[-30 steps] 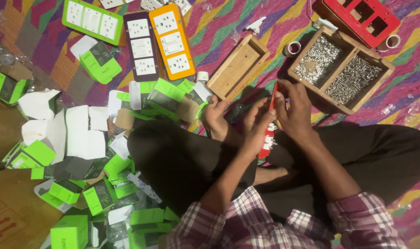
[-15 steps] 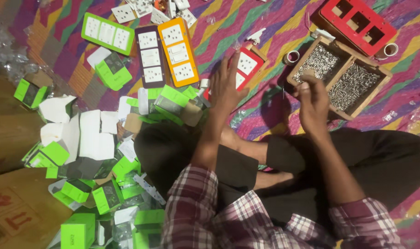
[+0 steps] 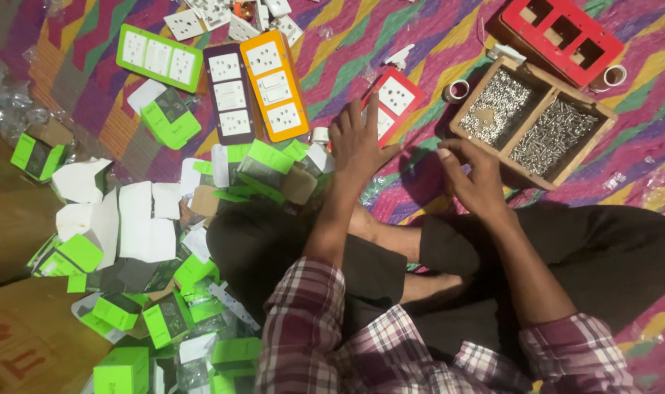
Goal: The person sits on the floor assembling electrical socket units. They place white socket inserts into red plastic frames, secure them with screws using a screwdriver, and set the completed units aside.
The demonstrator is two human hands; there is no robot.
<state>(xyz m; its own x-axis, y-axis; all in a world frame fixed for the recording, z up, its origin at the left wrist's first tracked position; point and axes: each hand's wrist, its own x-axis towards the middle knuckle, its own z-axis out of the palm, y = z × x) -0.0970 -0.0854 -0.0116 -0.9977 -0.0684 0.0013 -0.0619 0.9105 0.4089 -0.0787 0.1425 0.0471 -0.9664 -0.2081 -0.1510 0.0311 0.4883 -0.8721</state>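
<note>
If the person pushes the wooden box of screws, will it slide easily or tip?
The wooden box looks low and wide, so it probably slides without tipping. Both compartments are full of screws, so it is likely heavy.

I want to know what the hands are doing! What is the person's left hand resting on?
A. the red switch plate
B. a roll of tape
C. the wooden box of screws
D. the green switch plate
A: the left hand lies flat with fingers spread over the red switch plate on the striped mat, while the right hand hovers by the wooden box of screws.
</note>
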